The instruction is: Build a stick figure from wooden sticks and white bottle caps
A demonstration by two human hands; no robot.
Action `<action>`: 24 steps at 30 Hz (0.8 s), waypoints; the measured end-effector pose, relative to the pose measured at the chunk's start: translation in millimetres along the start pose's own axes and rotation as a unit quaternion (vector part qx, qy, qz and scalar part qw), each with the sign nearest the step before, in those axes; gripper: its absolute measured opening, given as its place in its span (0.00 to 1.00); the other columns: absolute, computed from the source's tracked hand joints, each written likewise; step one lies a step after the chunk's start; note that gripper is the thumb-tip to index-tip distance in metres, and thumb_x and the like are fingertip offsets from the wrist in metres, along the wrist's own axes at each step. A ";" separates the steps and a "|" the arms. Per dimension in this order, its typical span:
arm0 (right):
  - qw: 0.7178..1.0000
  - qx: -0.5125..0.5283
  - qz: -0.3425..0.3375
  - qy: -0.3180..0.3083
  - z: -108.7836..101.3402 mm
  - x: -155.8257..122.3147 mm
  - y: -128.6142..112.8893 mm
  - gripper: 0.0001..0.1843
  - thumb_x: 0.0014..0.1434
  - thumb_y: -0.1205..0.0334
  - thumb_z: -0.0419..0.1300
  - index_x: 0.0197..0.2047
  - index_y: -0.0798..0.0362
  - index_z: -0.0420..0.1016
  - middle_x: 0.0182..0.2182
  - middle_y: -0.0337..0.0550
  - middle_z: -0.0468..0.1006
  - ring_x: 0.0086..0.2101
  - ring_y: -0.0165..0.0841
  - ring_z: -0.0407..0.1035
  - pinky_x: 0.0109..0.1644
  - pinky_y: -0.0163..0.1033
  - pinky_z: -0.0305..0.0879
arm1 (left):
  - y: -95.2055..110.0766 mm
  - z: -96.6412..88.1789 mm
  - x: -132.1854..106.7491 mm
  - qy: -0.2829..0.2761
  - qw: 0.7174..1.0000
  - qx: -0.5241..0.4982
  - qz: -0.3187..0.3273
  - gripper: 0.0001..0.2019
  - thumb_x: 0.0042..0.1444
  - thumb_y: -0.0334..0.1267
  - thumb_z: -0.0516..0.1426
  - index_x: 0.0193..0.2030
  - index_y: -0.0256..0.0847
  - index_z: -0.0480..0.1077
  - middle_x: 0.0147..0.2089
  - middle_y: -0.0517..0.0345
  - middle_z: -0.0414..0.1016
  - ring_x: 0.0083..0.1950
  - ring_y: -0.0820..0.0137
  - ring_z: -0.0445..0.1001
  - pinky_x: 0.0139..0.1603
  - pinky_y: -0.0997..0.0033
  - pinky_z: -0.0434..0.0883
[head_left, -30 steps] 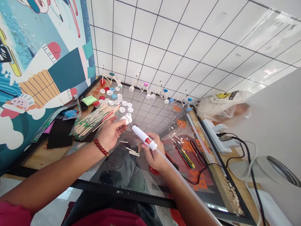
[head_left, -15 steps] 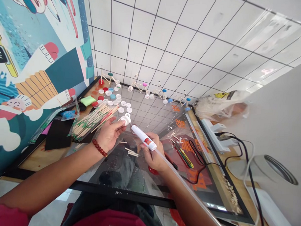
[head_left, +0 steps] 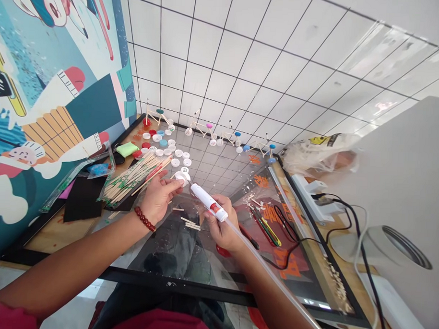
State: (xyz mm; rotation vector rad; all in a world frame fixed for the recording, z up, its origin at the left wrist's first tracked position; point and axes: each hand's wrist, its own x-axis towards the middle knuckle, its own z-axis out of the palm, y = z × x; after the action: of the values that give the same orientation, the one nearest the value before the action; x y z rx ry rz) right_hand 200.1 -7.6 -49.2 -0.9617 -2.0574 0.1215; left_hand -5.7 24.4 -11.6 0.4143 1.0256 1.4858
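My left hand [head_left: 159, 198] pinches a white plastic bottle cap [head_left: 181, 177] between thumb and fingers. My right hand [head_left: 220, 228] grips a white hot glue gun [head_left: 206, 199] with a red label. A long clear glue stick [head_left: 273, 277] runs from its rear towards the lower right. Its nozzle points at the cap and sits close to it, though I cannot tell whether they touch. Below the hands, a few short cut wooden sticks [head_left: 192, 225] lie on the glass.
A bundle of wooden sticks [head_left: 130, 178] and several coloured bottle caps [head_left: 159, 143] lie at the left. Small stick-and-cap models [head_left: 206, 130] stand along the far edge. Coloured pens [head_left: 265, 228], a black cable [head_left: 296, 241], and a power strip [head_left: 312, 191] lie at the right.
The glue gun's nozzle has moved slightly closer to the white cap. The whole view has shifted a little.
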 end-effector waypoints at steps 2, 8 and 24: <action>1.000 0.001 0.003 -0.001 0.2 0.0 0.4 0.17 0.72 0.53 0.53 0.59 0.49 0.62 0.47 0.53 0.77 0.44 0.45 0.74 0.45 0.49 0.74 | -0.6 -0.5 0.2 -0.004 1.000 0.012 0.004 0.29 0.42 0.23 0.70 0.50 0.40 0.64 0.27 0.66 0.75 0.30 0.71 0.78 0.36 0.71 0.75; 1.000 -0.002 -0.001 0.002 0.0 -0.8 2.6 0.18 0.71 0.54 0.54 0.60 0.49 0.62 0.47 0.53 0.77 0.44 0.45 0.75 0.45 0.50 0.75 | -1.7 -2.3 0.7 -0.017 0.997 0.062 0.042 0.36 0.35 0.28 0.73 0.52 0.40 0.65 0.28 0.68 0.75 0.30 0.71 0.76 0.38 0.70 0.72; 1.000 0.014 -0.023 0.015 -3.5 2.3 -0.6 0.17 0.72 0.53 0.52 0.60 0.49 0.61 0.45 0.51 0.75 0.44 0.44 0.73 0.45 0.50 0.74 | -0.1 -2.4 1.4 -0.038 0.997 0.031 0.065 0.33 0.38 0.31 0.72 0.51 0.41 0.65 0.31 0.66 0.75 0.35 0.70 0.77 0.42 0.68 0.75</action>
State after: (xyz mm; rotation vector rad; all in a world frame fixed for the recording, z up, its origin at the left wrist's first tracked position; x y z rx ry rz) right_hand 201.4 -7.3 -45.2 -0.8926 -2.0439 0.1109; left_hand -7.8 24.9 -13.4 0.5865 1.0026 1.5443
